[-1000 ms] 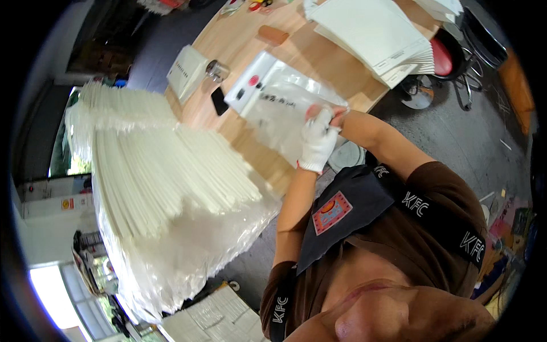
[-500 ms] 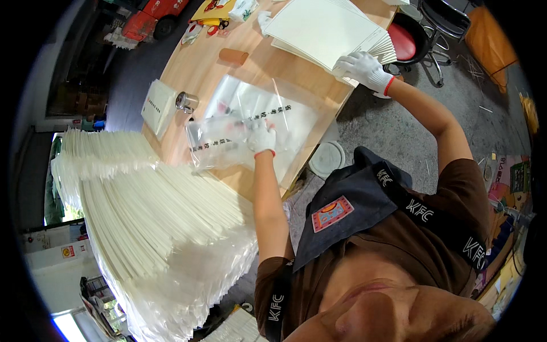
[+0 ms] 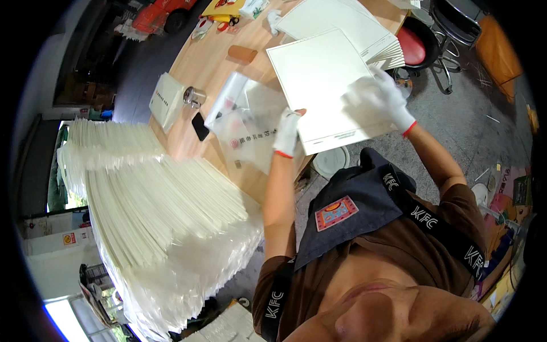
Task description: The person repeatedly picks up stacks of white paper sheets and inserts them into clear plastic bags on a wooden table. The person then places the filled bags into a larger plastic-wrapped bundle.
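Observation:
A white sheet of paper or card (image 3: 319, 74) with a thin printed border is held tilted above the near side of the table. My left hand (image 3: 286, 135), in a white glove with a red cuff, pinches its left edge with the thumb on top. My right hand (image 3: 384, 100), gloved the same, is over the sheet's right side, its fingers smeared by motion. Beneath my left hand lie clear printed plastic bags (image 3: 245, 137), partly covered by the sheet. Behind is a fanned stack of similar white sheets (image 3: 330, 20).
On the wooden table (image 3: 199, 62) are a metal mug (image 3: 194, 97), a black phone (image 3: 200, 126), a brown block (image 3: 242, 54) and a white packet (image 3: 167, 102). Tall piles of bagged sheets (image 3: 165, 211) stand at the left. A red-seated stool (image 3: 411, 45) and a lidded bucket (image 3: 331, 163) are beside the table.
My right hand has brought a sheet from the stack toward me. My left hand has moved right from the plastic bags onto the sheet's edge. The phone is now uncovered.

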The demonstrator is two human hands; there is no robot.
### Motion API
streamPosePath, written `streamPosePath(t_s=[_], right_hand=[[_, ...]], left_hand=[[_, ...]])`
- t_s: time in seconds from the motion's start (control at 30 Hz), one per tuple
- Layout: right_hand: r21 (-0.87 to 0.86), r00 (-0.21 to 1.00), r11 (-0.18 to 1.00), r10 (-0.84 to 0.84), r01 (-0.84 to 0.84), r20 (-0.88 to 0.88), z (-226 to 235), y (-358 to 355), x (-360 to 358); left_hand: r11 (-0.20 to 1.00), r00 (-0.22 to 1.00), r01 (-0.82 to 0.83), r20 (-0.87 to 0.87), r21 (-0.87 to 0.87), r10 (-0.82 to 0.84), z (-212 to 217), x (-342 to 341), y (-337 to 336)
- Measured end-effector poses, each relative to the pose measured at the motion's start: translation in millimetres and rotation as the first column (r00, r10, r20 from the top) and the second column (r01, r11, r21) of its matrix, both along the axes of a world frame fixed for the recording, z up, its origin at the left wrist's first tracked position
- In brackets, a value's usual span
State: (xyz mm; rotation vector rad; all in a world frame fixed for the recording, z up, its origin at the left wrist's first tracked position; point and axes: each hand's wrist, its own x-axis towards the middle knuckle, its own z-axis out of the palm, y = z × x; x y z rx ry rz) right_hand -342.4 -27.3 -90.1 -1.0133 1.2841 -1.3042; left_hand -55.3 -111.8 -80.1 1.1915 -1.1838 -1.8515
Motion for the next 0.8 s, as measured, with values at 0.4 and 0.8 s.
streamPosePath(t_s=[0.4, 0.8], right_hand=[[0.098, 0.843, 0.985, 0.17, -0.14, -0.511, 23.4, 14.1, 66.7], [0.026, -0.138, 0.67, -0.115, -0.742, -0.984, 81.3, -2.4, 79.2]], left_hand=[[0.788, 0.818, 0.411, 0.568, -0.459, -0.095, -17.8, -29.6, 70.9], [0.771, 0.799, 0.077, 0.502, -0.632, 0.332, 110.8, 71.4, 89.4]])
